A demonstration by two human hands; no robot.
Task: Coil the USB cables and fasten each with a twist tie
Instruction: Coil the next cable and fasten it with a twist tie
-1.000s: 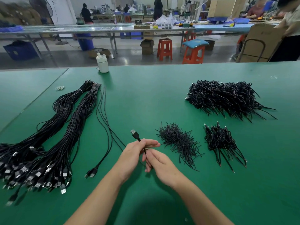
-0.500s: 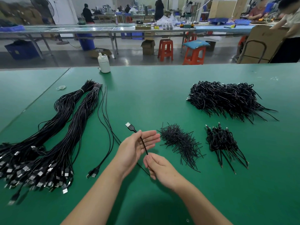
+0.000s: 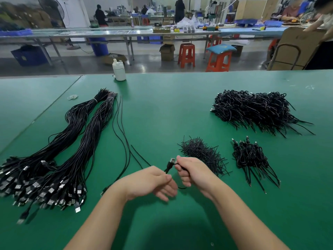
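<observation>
Over the green table (image 3: 162,109) my left hand (image 3: 153,181) and my right hand (image 3: 192,170) both hold one black USB cable (image 3: 169,165). Its metal plug sticks up between the hands. My left fingers pinch the cable just below the plug, and my right fist is closed around loops of it. The cable's loose end trails away to the left across the table. A heap of black twist ties (image 3: 201,152) lies just beyond my right hand. Two long bundles of uncoiled cables (image 3: 59,159) lie at the left.
A small pile of coiled, tied cables (image 3: 252,157) lies at the right, with a large pile (image 3: 255,110) behind it. A white bottle (image 3: 119,70) stands at the far edge. Rubber bands (image 3: 73,96) lie at the far left. Red stools and workbenches stand beyond.
The plug has swung from above my left hand to between both hands. My right hand has risen and closed around the cable, and my left hand has dropped lower.
</observation>
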